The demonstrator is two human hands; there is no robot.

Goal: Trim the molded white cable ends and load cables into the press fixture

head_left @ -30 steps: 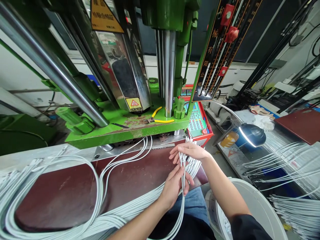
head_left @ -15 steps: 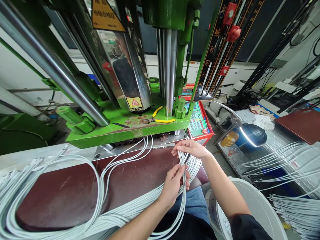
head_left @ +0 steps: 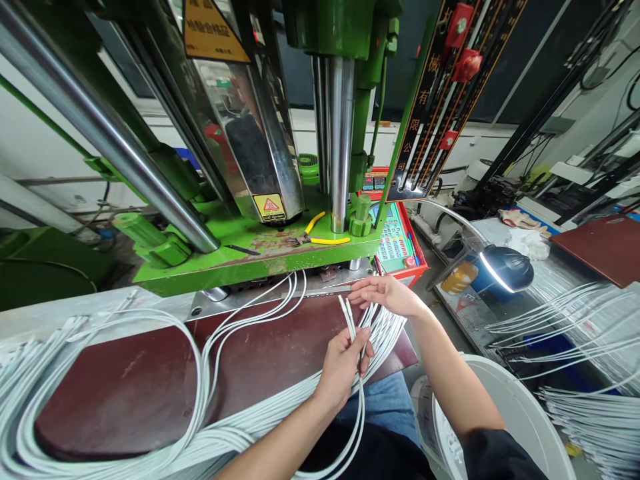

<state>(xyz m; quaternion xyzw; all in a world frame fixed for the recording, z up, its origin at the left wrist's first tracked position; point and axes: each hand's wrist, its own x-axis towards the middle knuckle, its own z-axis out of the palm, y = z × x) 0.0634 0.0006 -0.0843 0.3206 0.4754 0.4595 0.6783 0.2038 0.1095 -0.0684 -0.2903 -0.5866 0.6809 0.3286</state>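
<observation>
My left hand [head_left: 345,360] is closed round a few white cables [head_left: 351,321], whose ends point up past the fingers. Just above and to the right, my right hand [head_left: 383,295] has its fingers stretched out beside those cable ends, over the top of a bundle of white cables [head_left: 389,333]. This bundle runs along the front edge of a dark red board [head_left: 270,347] and loops round at the left. Several other cables [head_left: 240,325] lead from the loop into the green machine's base.
Pliers with yellow handles [head_left: 327,241] lie on the green machine plate [head_left: 200,273]. Behind my right hand is a red-framed control panel [head_left: 395,240]. A white bin [head_left: 505,393] and a lamp [head_left: 505,270] stand at the right, near more cables [head_left: 590,427].
My left hand has moved slightly left with a few cables, apart from the bundle. My right hand has come off the cable ends and its fingers have straightened.
</observation>
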